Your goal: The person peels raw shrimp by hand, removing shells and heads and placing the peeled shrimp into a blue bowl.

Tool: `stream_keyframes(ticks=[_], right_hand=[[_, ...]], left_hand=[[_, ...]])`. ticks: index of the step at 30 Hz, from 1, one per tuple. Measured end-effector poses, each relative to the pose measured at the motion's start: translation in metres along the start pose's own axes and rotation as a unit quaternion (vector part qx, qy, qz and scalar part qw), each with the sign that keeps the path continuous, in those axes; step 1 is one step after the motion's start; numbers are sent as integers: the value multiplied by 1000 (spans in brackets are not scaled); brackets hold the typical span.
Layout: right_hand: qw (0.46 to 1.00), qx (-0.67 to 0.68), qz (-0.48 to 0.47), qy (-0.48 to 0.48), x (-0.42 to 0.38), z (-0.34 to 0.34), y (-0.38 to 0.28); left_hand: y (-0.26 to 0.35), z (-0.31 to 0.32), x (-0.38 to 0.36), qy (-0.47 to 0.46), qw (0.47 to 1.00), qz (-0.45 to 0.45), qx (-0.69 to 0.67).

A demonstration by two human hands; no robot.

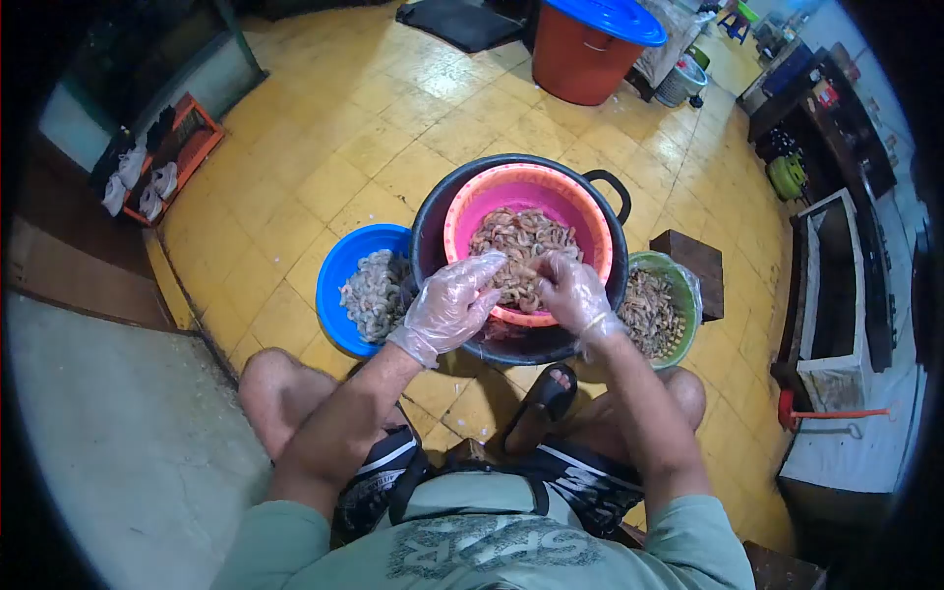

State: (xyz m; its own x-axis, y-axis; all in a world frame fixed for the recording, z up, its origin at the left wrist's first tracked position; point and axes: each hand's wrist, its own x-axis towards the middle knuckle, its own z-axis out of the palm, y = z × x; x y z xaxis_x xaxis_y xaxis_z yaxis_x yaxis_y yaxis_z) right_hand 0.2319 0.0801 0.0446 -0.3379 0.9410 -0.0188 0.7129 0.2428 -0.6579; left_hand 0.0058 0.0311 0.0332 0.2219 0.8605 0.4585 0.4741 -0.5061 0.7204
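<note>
Both my hands wear clear plastic gloves and meet over a pink colander (pixel 455 218) with an orange rim, which sits inside a large black tub (pixel 425 211). Shrimp (pixel 521 233) fill the colander. My left hand (pixel 454 298) comes over its near left rim, fingers curled round a shrimp. From the near right, my right hand (pixel 573 295) has its fingertips pinched on a shrimp close to the left fingertips. The held piece is small and partly hidden by the gloves. A blue basin (pixel 334 313) of paler, greyish shrimp stands left of the tub.
Right of the tub, a green basket (pixel 686 285) holds what look like shrimp scraps, beside a dark wooden block (pixel 693 267). Farther off stands a red-brown bin (pixel 585 64) with a blue lid. An orange shoe rack (pixel 197 147) is at left, a white-framed cabinet (pixel 836 379) at right.
</note>
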Motion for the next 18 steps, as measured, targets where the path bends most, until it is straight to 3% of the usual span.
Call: stream_keyframes(ticks=[4,7,9,12,13,15,18], right_hand=[[988,148,-17,34,-35,14,-26],[994,73,-79,35,-38,21,-30],[994,74,-71,22,-39,21,-34],[983,68,-148,80,-39,28,-32],[983,68,-149,79,-39,28,-31],[990,87,-112,28,-39,26,-31],[989,83,-115,34,-40,32,-31]], left_hand=[[10,11,-7,-2,999,-20,-49],[18,7,-10,-17,997,-57,-50],[24,3,-11,-12,998,-51,-42],[20,3,-19,-8,992,-126,-22],[15,6,-24,-6,992,-126,-21],[8,8,-29,-31,949,-259,-177],[4,6,-33,-49,956,-248,-148]])
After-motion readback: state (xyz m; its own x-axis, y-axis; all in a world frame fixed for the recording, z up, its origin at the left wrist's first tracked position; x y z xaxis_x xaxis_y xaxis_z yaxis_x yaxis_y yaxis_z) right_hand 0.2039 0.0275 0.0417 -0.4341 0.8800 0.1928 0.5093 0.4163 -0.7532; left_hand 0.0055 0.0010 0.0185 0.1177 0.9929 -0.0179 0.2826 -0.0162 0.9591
